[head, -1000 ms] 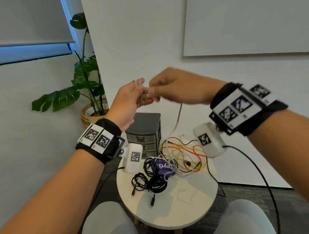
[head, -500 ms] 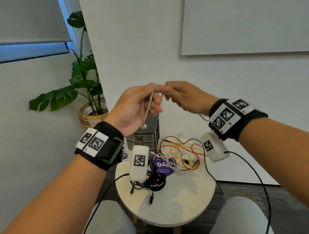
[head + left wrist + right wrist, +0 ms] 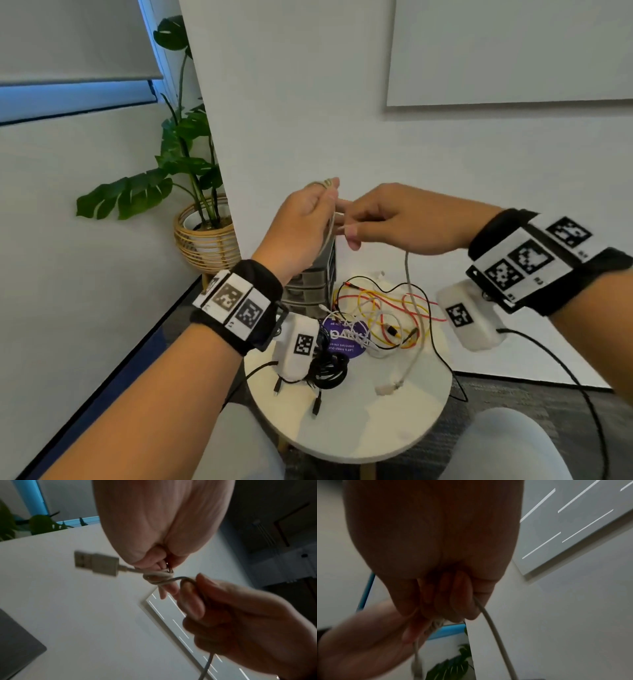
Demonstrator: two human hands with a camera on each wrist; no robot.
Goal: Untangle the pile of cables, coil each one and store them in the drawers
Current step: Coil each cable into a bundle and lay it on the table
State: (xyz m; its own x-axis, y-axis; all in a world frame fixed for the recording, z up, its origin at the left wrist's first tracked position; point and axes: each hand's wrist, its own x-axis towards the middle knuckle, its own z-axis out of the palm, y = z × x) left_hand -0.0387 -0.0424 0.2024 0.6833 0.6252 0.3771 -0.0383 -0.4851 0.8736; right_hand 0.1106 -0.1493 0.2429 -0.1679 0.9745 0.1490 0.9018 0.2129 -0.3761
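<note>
Winding about the left hand (image 3: 301,219) fingers (image 3: 169,588), the white cable (image 3: 412,308) forms several turns there, thumb pinching them. Right hand (image 3: 387,219) pinches the strand beside the coil; the tail hangs to the table (image 3: 359,431), plug (image 3: 387,389) resting beside tangled cables (image 3: 373,311) and drawers (image 3: 308,291).

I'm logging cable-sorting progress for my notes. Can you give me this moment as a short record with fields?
left hand: holds turns of white USB cable wound round its fingers
right hand: pinches the same cable, feeding it
cable tail: hangs down to the round table, plug end lying there
black cables: bundled on table
tangle of red, yellow and white wires: still on table
drawer unit: all drawers look closed
</note>
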